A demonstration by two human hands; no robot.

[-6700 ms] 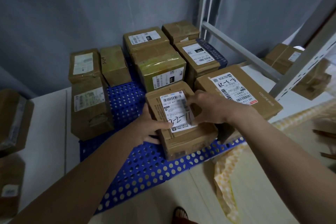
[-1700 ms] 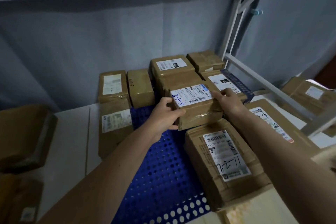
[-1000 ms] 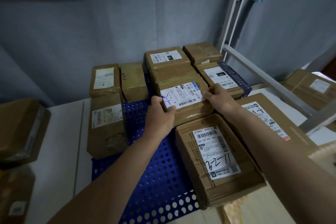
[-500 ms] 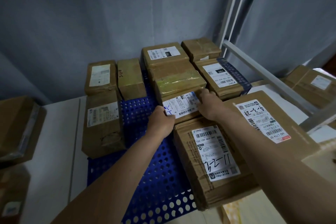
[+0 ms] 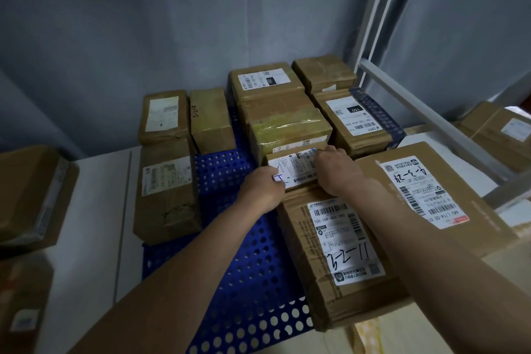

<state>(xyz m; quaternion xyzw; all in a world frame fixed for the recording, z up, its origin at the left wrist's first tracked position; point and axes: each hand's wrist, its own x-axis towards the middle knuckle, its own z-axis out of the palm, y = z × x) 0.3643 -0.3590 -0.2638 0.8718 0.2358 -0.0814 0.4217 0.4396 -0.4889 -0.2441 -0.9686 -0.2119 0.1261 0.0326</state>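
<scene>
Small brown cardboard parcel (image 5: 297, 172) with a white printed label, seen from the head camera. It lies flat, label up, in a tight gap among other boxes on a blue perforated plastic pallet (image 5: 227, 178). The parcel sits between the two hands, which clamp it from opposite ends.

Left hand (image 5: 263, 190) – at the parcel's near-left corner, fingers curled over the label's edge, knuckles toward the camera. Right hand (image 5: 336, 171) – at the far-right end, fingers bent over the top edge and covering that corner of the label. The hands are apart, with the middle strip of label visible between them.

Surroundings: directly behind the parcel and touching it stands a taller brown carton wrapped in yellowish tape (image 5: 287, 129). Directly in front lies a long brown carton with a handwritten white label (image 5: 339, 250), under the right forearm. To the right is a wide flat brown carton (image 5: 425, 198). To the left, across bare pallet, stands a crumpled brown box (image 5: 166, 192).
</scene>
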